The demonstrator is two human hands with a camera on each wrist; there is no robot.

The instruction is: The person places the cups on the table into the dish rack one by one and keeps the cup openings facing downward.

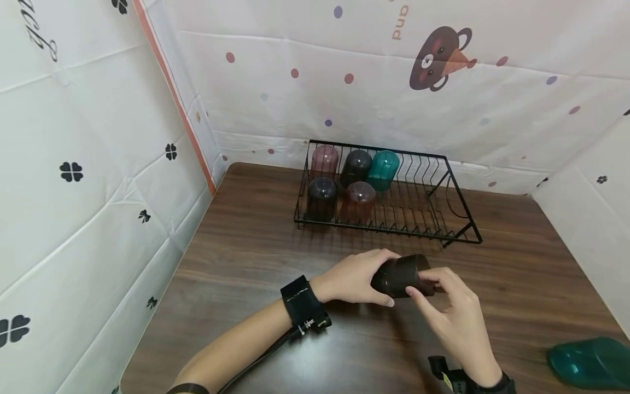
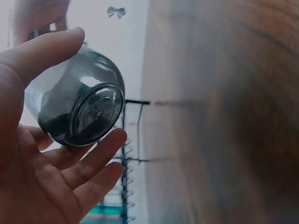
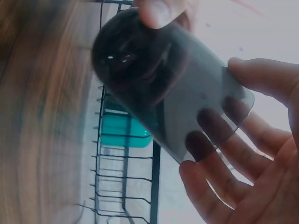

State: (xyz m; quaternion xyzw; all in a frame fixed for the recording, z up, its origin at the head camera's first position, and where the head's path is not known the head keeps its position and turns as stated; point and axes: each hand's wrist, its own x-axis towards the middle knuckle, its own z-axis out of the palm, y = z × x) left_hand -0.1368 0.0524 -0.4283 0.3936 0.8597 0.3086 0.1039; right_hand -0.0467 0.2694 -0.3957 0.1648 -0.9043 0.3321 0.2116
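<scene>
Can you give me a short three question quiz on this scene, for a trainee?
1. True or false: both hands hold the dark cup.
2. How many cups stand upside down in the wire rack?
3. Where does the teal cup outside the rack lie: A, by the left hand; B, at the table's near right corner, beyond the right hand?

Key: 1 true; 2 five; 3 B.
</scene>
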